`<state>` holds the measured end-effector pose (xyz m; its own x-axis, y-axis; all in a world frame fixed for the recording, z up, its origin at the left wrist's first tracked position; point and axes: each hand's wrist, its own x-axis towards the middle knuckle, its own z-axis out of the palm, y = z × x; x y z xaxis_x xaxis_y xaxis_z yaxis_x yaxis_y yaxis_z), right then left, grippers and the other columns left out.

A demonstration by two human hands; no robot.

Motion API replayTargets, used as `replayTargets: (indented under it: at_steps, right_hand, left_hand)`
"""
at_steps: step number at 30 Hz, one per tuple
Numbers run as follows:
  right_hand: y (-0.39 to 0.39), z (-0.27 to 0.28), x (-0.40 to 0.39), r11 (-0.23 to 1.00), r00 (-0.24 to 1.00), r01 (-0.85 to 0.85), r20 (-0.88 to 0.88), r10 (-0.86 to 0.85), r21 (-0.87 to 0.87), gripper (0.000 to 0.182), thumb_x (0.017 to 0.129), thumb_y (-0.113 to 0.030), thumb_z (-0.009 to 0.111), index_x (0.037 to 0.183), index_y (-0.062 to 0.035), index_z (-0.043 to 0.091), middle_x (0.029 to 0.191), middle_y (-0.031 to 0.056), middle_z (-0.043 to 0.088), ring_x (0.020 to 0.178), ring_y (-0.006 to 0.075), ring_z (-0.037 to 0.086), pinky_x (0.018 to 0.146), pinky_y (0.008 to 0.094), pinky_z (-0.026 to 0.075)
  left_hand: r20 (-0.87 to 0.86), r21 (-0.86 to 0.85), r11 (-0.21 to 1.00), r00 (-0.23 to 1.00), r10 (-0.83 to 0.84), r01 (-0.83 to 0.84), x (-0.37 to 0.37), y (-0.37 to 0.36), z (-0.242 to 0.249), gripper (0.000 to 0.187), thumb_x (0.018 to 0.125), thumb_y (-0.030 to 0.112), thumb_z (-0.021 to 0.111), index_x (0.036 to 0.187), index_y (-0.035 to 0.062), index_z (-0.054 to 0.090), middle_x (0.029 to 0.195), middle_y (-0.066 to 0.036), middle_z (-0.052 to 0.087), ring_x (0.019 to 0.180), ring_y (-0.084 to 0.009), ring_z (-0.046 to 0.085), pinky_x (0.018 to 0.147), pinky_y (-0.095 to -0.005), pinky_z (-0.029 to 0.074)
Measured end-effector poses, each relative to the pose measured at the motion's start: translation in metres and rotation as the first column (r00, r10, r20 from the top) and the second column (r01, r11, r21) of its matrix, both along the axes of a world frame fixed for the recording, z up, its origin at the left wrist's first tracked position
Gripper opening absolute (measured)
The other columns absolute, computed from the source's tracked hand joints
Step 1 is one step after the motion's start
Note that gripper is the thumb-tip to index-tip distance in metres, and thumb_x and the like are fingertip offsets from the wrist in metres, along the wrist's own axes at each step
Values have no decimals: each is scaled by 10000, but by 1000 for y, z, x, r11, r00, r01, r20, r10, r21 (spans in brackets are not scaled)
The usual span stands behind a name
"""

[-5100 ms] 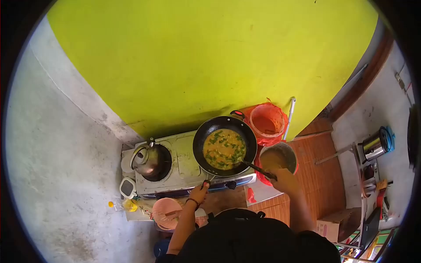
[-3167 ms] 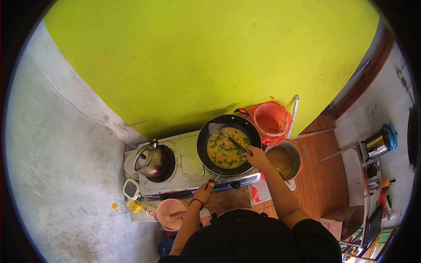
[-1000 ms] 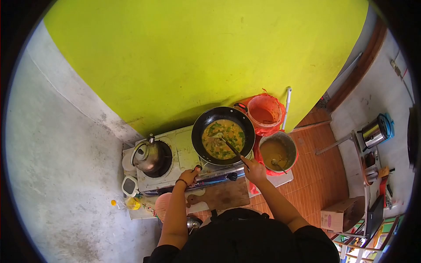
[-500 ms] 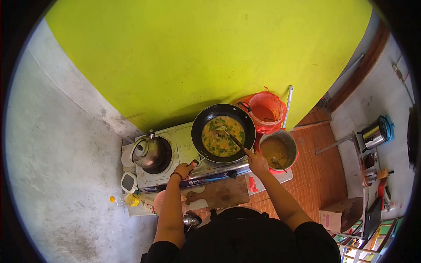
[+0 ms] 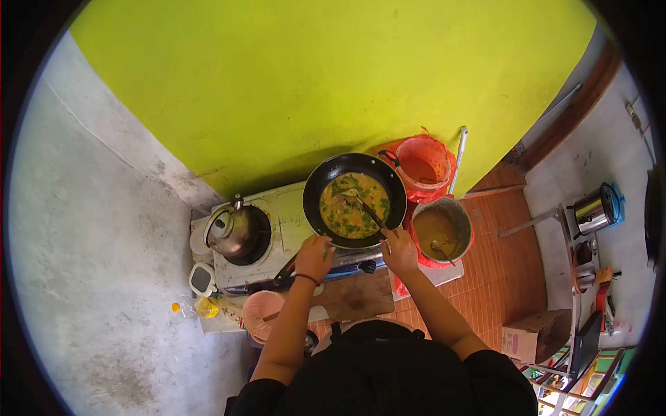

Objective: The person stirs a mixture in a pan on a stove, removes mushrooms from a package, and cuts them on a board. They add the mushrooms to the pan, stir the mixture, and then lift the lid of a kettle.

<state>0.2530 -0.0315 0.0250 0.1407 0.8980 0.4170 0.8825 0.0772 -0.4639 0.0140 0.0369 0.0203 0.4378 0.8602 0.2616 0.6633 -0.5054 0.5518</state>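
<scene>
1. Compared with half a second ago, the left hand [image 5: 314, 258] has come in along the handle toward the pan, so it is nearer the right hand [image 5: 399, 251]; the spatula [image 5: 368, 211] still has its head in the food.
2. The round, black, smooth-walled pan [image 5: 311, 201] sits on the right side of the stove [image 5: 288, 208]. In it lies a wet, yellow-orange food [image 5: 355, 206] dotted with ragged green pieces.
3. The left hand is closed around the pan handle [image 5: 285, 269], whose dark end pokes out on the left. The right hand is closed on the spatula's slim dark shaft at the pan's near-right rim; its paler, flat head dips into the food.
4. Just right of the pan stands a round metal pot [image 5: 466, 220] of cloudy brown liquid, with a metal spoon [image 5: 442, 254] leaning in it. On its far side is a tub [image 5: 424, 166] wrapped in crinkled red plastic.
5. A rounded, dulled metal kettle [image 5: 234, 234] rests on the left burner.
6. On the near side of the stove lies a flat, worn wooden board [image 5: 357, 297]; left of it is a pink, round basket [image 5: 262, 305].
7. Behind everything rises a smooth, lightly smudged lime-green wall [image 5: 333, 76].
</scene>
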Motion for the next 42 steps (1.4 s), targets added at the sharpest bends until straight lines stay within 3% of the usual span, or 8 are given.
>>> replayTargets:
  at_steps: [11, 18, 21, 23, 27, 35, 38, 42]
  right_hand:
    - [-14, 6, -78, 925, 937, -347, -98, 335, -157, 201, 775, -128, 654, 955, -45, 616, 851, 130, 538, 822, 312, 569, 690, 397, 484]
    - [-25, -20, -138, 750, 778, -628, -177, 603, -207, 194, 756, -136, 662, 923, -43, 629, 864, 130, 546, 828, 312, 570, 695, 390, 487]
    - [-26, -25, -161, 667, 699, -715, -224, 679, -211, 190, 759, -131, 659, 924, -42, 631, 847, 130, 548, 815, 314, 571, 691, 392, 486]
    - [-27, -27, -175, 622, 653, -757, -241, 718, -201, 184, 762, -128, 657, 923, -41, 633, 835, 131, 547, 806, 316, 571, 687, 396, 485]
    - [-22, -27, -199, 565, 599, -800, -280, 750, -200, 174, 781, -129, 640, 931, -41, 635, 832, 135, 546, 798, 332, 568, 680, 410, 480]
    - [-27, -38, -243, 360, 480, -859, -327, 814, -364, 326, 790, -167, 631, 1112, -124, 613, 936, 154, 549, 893, 329, 566, 713, 413, 485]
    - [-31, -43, -249, 330, 481, -811, -231, 846, -483, 426, 768, -164, 649, 1190, -161, 587, 994, 161, 551, 955, 328, 549, 735, 395, 493]
    - [-35, -60, -251, 434, 495, -791, -33, 868, -431, 448, 769, -133, 622, 1205, -219, 564, 1006, 148, 551, 899, 322, 568, 705, 401, 518]
  left_hand:
    - [63, -221, 971, 992, 110, -94, -29, -69, -27, 224, 790, 161, 648, 983, 68, 581, 894, -111, 598, 873, -295, 592, 750, -398, 483]
    - [81, -289, 912, 942, 327, -292, -85, -128, -49, 196, 794, 151, 621, 950, 43, 571, 882, -144, 591, 850, -339, 574, 738, -407, 477]
    - [-44, -278, 870, 910, 413, -408, -101, -150, -43, 162, 793, 141, 616, 906, 39, 562, 871, -155, 585, 840, -339, 571, 719, -413, 476]
    - [41, -302, 840, 874, 483, -450, -108, -163, -48, 143, 796, 137, 610, 884, 39, 556, 866, -153, 582, 824, -339, 572, 706, -413, 477]
    - [183, -333, 799, 797, 575, -500, -121, -176, -49, 124, 795, 119, 599, 878, 36, 559, 868, -146, 582, 805, -331, 581, 687, -404, 487]
    - [143, -460, 637, 656, 741, -619, -135, -197, -57, 126, 815, 55, 599, 935, 19, 582, 866, -157, 594, 817, -309, 609, 691, -370, 508]
    - [111, -444, 618, 645, 756, -648, -136, -199, -51, 123, 809, 40, 589, 930, 13, 586, 878, -167, 597, 816, -315, 612, 694, -372, 514]
    - [59, -461, 578, 627, 777, -673, -138, -201, -61, 115, 808, 32, 583, 920, 10, 589, 890, -173, 600, 802, -316, 617, 695, -371, 516]
